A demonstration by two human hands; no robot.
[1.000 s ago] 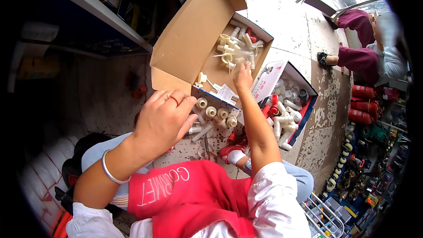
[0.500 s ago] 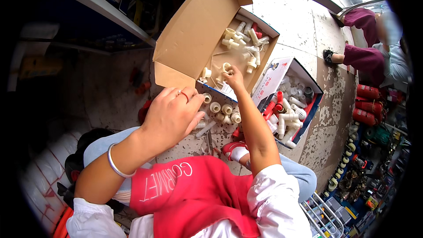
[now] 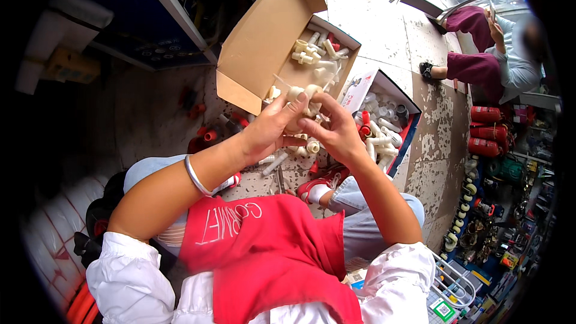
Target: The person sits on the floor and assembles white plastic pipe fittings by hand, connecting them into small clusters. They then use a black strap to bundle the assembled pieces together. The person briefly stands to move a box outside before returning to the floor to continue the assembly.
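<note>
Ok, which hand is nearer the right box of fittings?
Right. The right hand is just left of that box; the left hand is farther left.

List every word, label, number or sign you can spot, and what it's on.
Red apron: large white lettering, legible, but I won't copy it out.
White box flap: coloured print, too small to read.
Red cylinders: pale markings, too small to read.
White card: a green square code, nothing else legible.
Held cream fittings: no lettering I can make out.

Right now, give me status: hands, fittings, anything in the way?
Left hand and right hand together, gripping pale fittings, partly hidden. Open box just beyond, loose fittings below.
</note>
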